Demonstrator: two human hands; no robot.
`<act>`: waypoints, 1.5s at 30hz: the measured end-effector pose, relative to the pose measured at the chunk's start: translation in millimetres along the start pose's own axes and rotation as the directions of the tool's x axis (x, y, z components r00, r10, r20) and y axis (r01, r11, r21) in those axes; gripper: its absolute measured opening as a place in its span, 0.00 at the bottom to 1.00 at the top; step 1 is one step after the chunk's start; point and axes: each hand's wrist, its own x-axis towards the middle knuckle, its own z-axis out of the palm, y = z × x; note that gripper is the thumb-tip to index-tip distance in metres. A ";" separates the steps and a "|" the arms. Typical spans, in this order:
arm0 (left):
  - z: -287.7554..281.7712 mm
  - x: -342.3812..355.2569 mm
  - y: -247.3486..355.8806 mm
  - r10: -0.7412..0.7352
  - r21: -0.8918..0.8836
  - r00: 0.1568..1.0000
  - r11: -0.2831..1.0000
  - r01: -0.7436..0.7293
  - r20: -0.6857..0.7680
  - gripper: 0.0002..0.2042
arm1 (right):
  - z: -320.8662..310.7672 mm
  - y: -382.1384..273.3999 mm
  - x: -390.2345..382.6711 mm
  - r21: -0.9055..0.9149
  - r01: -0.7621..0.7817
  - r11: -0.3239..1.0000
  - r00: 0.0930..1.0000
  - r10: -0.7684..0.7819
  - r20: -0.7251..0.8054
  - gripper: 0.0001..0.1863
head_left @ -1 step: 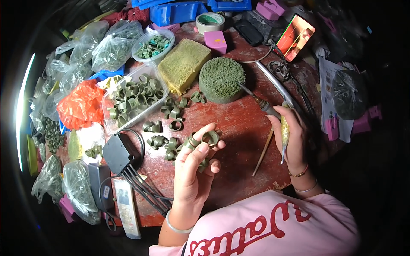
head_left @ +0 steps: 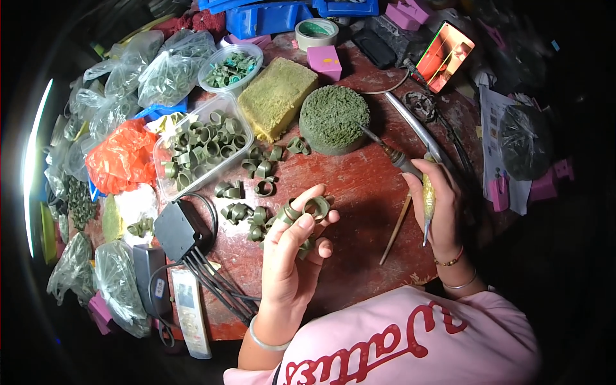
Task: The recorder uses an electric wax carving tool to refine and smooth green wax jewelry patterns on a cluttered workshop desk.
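My left hand (head_left: 292, 250), palm up, pinches a dark green wax ring (head_left: 315, 208) at its fingertips. More rings of the same kind are tucked among its fingers. In my right hand (head_left: 443, 199) is a soldering-iron-like heated pen (head_left: 399, 158) with a dark handle. Its thin metal tip meets the right edge of a round, crumbly green block (head_left: 334, 119). The same hand also keeps a slim yellowish tool (head_left: 428, 199), its pale point facing down. Loose green rings (head_left: 264, 187) lie on the table left of the block, several close behind my left hand.
A clear plastic box (head_left: 208, 151) of rings stands left, beside a yellow-green block (head_left: 277, 96). Nearer sits a black box with cables (head_left: 183, 231). A wooden stick (head_left: 394, 231) lies by my right hand. A phone (head_left: 444, 56) leans at the back right. Bags crowd the left.
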 end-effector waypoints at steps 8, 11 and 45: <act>-7.7 -0.5 -2.0 0.031 0.064 0.995 0.997 -0.037 0.098 0.20 | -0.4 0.3 -0.3 0.007 -0.002 1.000 1.000 0.002 -0.022 0.11; -6.8 -0.9 -2.8 0.035 0.063 0.998 0.997 -0.039 0.061 0.21 | 0.3 -0.7 0.1 0.021 -0.017 1.000 1.000 0.017 -0.012 0.11; -7.5 0.3 -2.4 0.002 -0.068 0.998 0.998 0.003 0.069 0.19 | -14.7 -19.9 -5.8 0.158 0.325 0.932 0.941 -0.336 0.047 0.19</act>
